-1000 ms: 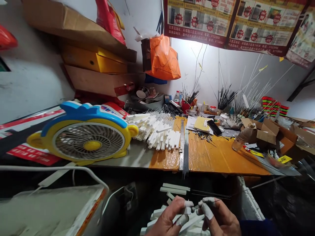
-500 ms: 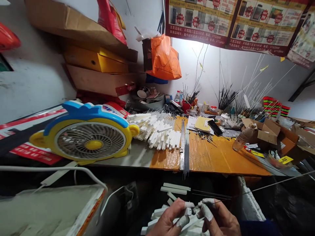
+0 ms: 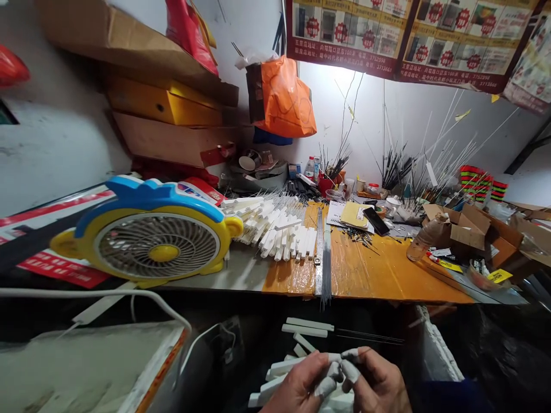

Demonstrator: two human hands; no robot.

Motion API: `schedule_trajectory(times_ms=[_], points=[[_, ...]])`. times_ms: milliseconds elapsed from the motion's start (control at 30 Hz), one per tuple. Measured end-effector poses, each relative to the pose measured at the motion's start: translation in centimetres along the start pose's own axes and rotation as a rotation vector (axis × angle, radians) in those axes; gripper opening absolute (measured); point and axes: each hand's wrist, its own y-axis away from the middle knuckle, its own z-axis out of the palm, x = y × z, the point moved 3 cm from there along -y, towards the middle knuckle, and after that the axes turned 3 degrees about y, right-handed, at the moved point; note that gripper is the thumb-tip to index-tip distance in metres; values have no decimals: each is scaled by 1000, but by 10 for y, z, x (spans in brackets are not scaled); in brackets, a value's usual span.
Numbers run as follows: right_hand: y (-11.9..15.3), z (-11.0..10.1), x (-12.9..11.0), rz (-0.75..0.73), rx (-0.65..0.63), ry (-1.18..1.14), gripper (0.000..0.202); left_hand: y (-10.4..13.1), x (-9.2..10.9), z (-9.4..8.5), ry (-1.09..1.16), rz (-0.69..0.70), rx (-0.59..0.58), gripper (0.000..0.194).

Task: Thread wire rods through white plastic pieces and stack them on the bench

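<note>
My left hand point(image 3: 303, 381) and my right hand point(image 3: 376, 378) meet low in front of me, with pale wraps over several fingertips. The left fingers are closed on a white stick, mostly hidden by the hand. Thumb and forefinger of the right hand pinch at the stick's end, where a thin rod was plain a moment ago; now it is hardly visible. Beneath both hands lies a pile of white sticks point(image 3: 279, 367). Just beyond them are two more white sticks point(image 3: 307, 327), with thin wires running right.
A yellow and blue fan point(image 3: 163, 252) stands at the left of the worktable point(image 3: 396, 275). Many white sticks point(image 3: 284, 229) lie beside a metal ruler point(image 3: 319, 252) and a bundle of thin rods point(image 3: 326, 269). A bottle point(image 3: 426, 238) and cardboard boxes point(image 3: 469, 229) stand right.
My right hand has shifted slightly left and closer to the left hand. The long thin rod stretching to the upper right no longer shows clearly. The view has moved slightly.
</note>
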Motion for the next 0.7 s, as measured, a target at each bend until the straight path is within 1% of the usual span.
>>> schedule_trajectory(times_ms=[67, 133, 167, 233, 300, 467, 600, 700], points=[[-3, -6, 3, 52, 54, -78, 27, -2, 6, -3, 14, -79, -13, 34], [-3, -7, 8, 61, 89, -110, 25, -3, 12, -5, -18, -112, -42, 30], [-3, -5, 11, 59, 77, -104, 24, -4, 14, -6, -34, -115, -67, 28], [-1, 3, 18, 44, 13, -71, 22, -4, 16, -5, -37, -124, -107, 27], [0, 8, 25, 42, -24, -56, 20, -4, 17, -5, -21, -147, -129, 27], [0, 5, 39, 80, 51, -127, 26, -4, 19, -10, -82, -209, -124, 21], [4, 12, 47, 54, -24, -169, 30, -4, 23, -9, -92, -214, -168, 12], [5, 13, 53, 152, -1, -264, 32, -3, 24, -9, -107, -219, -169, 14]])
